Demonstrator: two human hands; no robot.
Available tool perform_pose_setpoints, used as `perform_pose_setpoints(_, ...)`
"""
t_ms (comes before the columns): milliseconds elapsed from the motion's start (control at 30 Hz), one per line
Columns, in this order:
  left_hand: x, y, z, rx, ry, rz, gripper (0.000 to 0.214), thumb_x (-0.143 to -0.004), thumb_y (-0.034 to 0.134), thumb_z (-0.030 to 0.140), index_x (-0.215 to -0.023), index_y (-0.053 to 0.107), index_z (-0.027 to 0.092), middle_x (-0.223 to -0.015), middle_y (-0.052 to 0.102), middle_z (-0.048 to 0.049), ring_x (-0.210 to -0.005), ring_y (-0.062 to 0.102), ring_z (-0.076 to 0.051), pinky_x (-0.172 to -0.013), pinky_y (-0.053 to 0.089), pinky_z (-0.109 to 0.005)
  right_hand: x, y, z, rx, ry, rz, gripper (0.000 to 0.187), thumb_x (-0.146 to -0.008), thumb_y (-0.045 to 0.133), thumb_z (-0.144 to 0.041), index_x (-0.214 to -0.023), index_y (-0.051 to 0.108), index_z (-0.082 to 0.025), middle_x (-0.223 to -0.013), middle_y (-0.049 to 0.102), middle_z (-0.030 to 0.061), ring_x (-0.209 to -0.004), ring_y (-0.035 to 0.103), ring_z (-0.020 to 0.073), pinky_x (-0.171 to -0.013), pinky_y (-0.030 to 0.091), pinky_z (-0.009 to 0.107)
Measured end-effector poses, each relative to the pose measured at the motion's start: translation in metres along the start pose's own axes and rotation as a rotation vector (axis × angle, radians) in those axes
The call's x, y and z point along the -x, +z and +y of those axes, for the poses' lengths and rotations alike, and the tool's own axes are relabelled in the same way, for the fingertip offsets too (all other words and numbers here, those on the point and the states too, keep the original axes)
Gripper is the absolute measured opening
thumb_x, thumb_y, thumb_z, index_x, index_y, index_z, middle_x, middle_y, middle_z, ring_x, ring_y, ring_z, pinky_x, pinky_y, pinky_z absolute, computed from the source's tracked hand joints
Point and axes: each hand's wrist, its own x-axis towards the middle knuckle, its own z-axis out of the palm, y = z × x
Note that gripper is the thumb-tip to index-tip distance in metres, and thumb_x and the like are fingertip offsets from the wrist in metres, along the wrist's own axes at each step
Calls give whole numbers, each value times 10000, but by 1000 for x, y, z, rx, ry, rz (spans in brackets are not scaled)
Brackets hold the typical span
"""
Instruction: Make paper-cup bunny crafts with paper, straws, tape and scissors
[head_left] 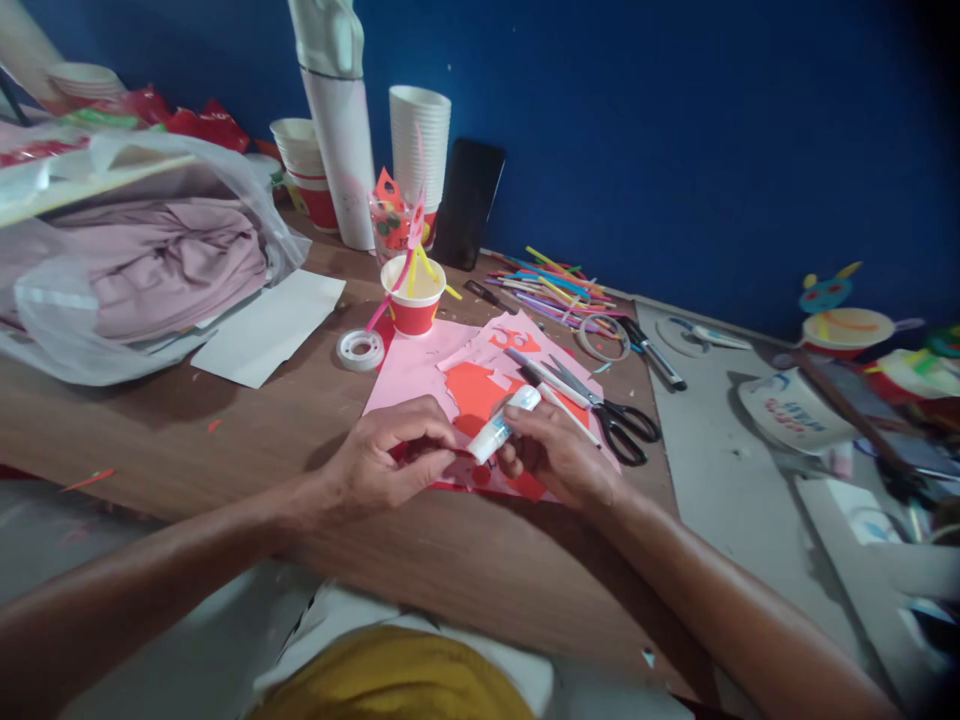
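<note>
Right hand (553, 458): fingers closed around a white plastic glue stick (502, 425)
Left hand (379, 455): fingers pinching a thin red paper strip (431, 450)
Place: both over a pink paper sheet (409, 375) on the brown wooden bench (187, 440), centre of frame

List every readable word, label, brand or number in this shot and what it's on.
White paper plate: red and blue lettering, too blurred to read.
Glue stick: any print too small to read.
No other text is readable.
</note>
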Motion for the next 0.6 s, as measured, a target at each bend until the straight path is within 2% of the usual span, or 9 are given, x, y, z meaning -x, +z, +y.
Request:
perform_pose_setpoints(100,1,-4,0,-4,-76,7,107,-767,494,69,-780,580,131,-752,584,-21,-700,554,-98,-630,459,-225,-4,-3,-1,-26,-83,112,272,-806,540,-377,-635,522,-166,-488,494,-47,-413,435,68,-425,356,192)
perform_pose_setpoints(200,-4,-10,2,71,-241,94,59,-765,523,141,-748,580,139,-751,585,-25,-711,552,-112,-615,450,-217,-6,-8,-5,-98,-205,217,160,-758,604,-333,-752,552,-182,-541,492,-61,-464,445,68,-455,366,190)
perform_pose_setpoints(333,-15,-16,9,402,-585,237,104,-734,609,246,-760,569,153,-636,569,13,-526,490,-70,-477,387,-171,-3,-8,-11,-142,-344,231,277,-708,663,-252,-964,563,-211,-760,630,-14,-667,571,102,-625,445,228)
perform_pose_setpoints(400,-20,-14,14,570,-649,235,117,-721,636,248,-760,579,154,-641,592,16,-497,477,-53,-473,380,-163,-1,-5,-13,-148,-366,199,301,-731,648,-257,-1012,545,-220,-868,658,16,-759,603,130,-706,461,267)
perform_pose_setpoints(467,-23,-8,19,651,-647,187,84,-709,656,210,-730,603,147,-819,653,-23,-629,557,-70,-567,431,-168,2,-2,-13,-150,-363,182,272,-765,622,-272,-1014,529,-216,-909,659,30,-790,610,138,-742,463,284)
perform_pose_setpoints(533,-25,1,23,698,-625,139,52,-705,661,175,-701,622,141,-1045,633,-50,-868,592,-117,-727,458,-192,3,2,-11,-154,-349,185,248,-785,609,-272,-1002,506,-213,-907,652,25,-778,608,128,-750,464,282)
perform_pose_setpoints(600,-28,10,25,746,-604,125,45,-706,662,172,-700,630,141,-1115,608,-50,-990,569,-148,-829,445,-227,4,6,-7,-152,-333,184,241,-802,593,-283,-1001,478,-208,-876,640,16,-734,602,116,-725,470,273)
